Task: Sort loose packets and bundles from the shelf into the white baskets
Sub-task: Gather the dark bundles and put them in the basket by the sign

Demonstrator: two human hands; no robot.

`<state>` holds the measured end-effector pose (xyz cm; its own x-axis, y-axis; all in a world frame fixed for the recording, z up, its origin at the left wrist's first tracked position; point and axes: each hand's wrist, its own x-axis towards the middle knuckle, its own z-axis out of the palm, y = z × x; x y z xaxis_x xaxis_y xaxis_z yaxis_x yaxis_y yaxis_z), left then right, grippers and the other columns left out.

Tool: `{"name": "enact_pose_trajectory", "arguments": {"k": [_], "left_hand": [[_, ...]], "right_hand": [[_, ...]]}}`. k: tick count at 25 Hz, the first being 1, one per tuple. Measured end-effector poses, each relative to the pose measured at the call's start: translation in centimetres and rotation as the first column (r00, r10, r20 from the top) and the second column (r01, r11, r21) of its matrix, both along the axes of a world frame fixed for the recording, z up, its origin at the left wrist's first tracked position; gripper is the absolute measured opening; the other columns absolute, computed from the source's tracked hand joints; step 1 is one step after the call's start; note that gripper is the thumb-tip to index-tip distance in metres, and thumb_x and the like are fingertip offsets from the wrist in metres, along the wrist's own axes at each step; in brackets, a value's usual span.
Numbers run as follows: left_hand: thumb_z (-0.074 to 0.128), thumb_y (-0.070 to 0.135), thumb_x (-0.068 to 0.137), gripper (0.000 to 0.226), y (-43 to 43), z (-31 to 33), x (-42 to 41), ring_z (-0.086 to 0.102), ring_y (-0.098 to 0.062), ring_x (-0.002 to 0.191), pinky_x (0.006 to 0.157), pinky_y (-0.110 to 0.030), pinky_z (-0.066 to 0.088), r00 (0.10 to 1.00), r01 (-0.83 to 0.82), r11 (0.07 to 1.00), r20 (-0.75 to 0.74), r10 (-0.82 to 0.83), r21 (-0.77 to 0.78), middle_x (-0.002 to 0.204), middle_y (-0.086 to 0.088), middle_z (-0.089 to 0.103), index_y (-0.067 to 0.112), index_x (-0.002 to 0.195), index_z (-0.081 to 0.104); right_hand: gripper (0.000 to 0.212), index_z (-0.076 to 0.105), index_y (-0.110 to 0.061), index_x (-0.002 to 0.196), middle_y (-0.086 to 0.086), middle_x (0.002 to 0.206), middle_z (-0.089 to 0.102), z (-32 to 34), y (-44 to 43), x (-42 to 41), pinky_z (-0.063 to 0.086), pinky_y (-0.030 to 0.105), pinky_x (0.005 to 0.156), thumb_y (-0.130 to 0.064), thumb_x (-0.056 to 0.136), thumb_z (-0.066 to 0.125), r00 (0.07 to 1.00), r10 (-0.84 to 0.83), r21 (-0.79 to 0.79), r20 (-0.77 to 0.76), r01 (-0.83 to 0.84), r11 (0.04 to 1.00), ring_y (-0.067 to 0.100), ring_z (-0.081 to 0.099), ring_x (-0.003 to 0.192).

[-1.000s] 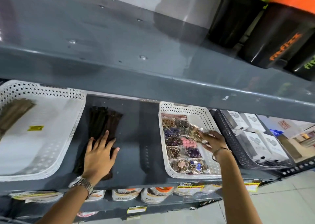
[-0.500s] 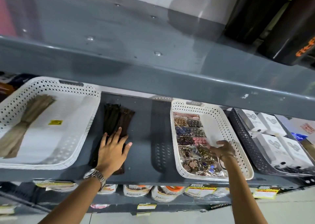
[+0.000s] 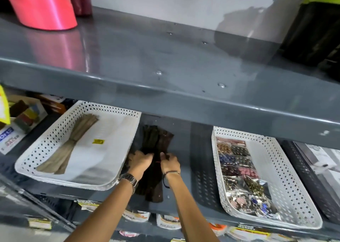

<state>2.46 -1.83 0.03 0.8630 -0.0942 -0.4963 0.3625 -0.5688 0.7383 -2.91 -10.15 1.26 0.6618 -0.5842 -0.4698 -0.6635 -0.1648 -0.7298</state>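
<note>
Lying on the grey shelf (image 3: 184,149) between two white baskets, the dark bundle (image 3: 153,160) was gripped at its middle by the left hand (image 3: 138,161) and right hand (image 3: 170,161). The left basket (image 3: 55,140) held a tan bundle (image 3: 70,146); the right basket (image 3: 287,177) held packets (image 3: 237,170).

Bright overhead glare on the grey shelf (image 3: 165,61) — soft blur, bowed edges.
</note>
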Motion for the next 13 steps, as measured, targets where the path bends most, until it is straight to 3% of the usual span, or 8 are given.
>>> {"name": "enact_pose_trajectory", "arguments": {"k": [2,5,7,9,11,13], "left_hand": [[0.060,0.022,0.074,0.060,0.1,-0.4,0.5,0.046,-0.037,0.119,0.100,-0.039,0.041,0.997,0.034,0.998,-0.061,-0.038,-0.055,0.132,-0.026,0.046,-0.004,0.125,0.040],[0.052,-0.003,0.082,0.029,0.4,0.1,0.8,0.059,-0.032,0.095,0.082,-0.038,0.049,0.980,0.053,0.951,-0.167,-0.108,-0.304,0.103,-0.023,0.063,-0.006,0.110,0.056],[0.052,-0.008,0.084,0.016,1.1,1.5,0.8,0.061,-0.024,0.074,0.070,-0.030,0.050,0.950,0.041,0.901,-0.262,-0.168,-0.431,0.072,-0.012,0.069,0.007,0.085,0.057],[0.053,-0.006,0.086,0.024,1.9,2.8,0.9,0.065,-0.012,0.055,0.052,-0.020,0.051,0.921,0.050,0.837,-0.298,-0.249,-0.545,0.050,0.003,0.067,0.015,0.075,0.052],[0.054,-0.003,0.086,0.017,2.9,4.0,1.5,0.066,-0.006,0.053,0.049,-0.020,0.053,0.907,0.075,0.779,-0.282,-0.312,-0.622,0.055,0.005,0.071,0.014,0.083,0.056],[0.053,-0.002,0.087,0.014,4.2,5.5,2.8,0.068,-0.007,0.058,0.052,-0.021,0.055,0.914,0.077,0.717,-0.239,-0.328,-0.693,0.062,0.003,0.072,0.011,0.088,0.058]], "right_hand": [[0.048,0.049,0.000,0.127,0.020,0.134,0.051,-0.3,-0.2,0.9,0.040,0.037,0.097,-0.034,0.095,0.036,0.999,-0.042,0.104,-0.007,0.043,0.994,0.034,0.051,0.119],[0.060,0.046,0.001,0.130,0.020,0.133,0.053,0.1,-0.4,1.5,0.044,0.035,0.088,-0.045,0.095,0.028,0.980,-0.197,0.361,-0.016,0.189,0.913,0.033,0.056,0.110],[0.068,0.053,-0.001,0.123,0.021,0.119,0.063,0.1,-0.8,1.3,0.051,0.038,0.083,-0.055,0.091,0.026,0.937,-0.349,0.600,0.001,0.278,0.750,0.034,0.061,0.102],[0.064,0.060,-0.001,0.102,0.021,0.083,0.073,0.5,-1.5,0.8,0.052,0.037,0.062,-0.055,0.091,0.027,0.897,-0.443,0.759,0.017,0.276,0.589,0.031,0.065,0.078],[0.048,0.059,-0.002,0.087,0.014,0.050,0.069,1.6,-1.8,0.7,0.052,0.032,0.048,-0.042,0.095,0.033,0.864,-0.498,0.854,0.075,0.202,0.479,0.026,0.067,0.051],[0.028,0.058,-0.004,0.089,0.008,0.049,0.070,3.1,-1.3,1.1,0.054,0.031,0.055,-0.026,0.095,0.043,0.856,-0.484,0.853,0.181,0.108,0.510,0.019,0.067,0.045]]}}
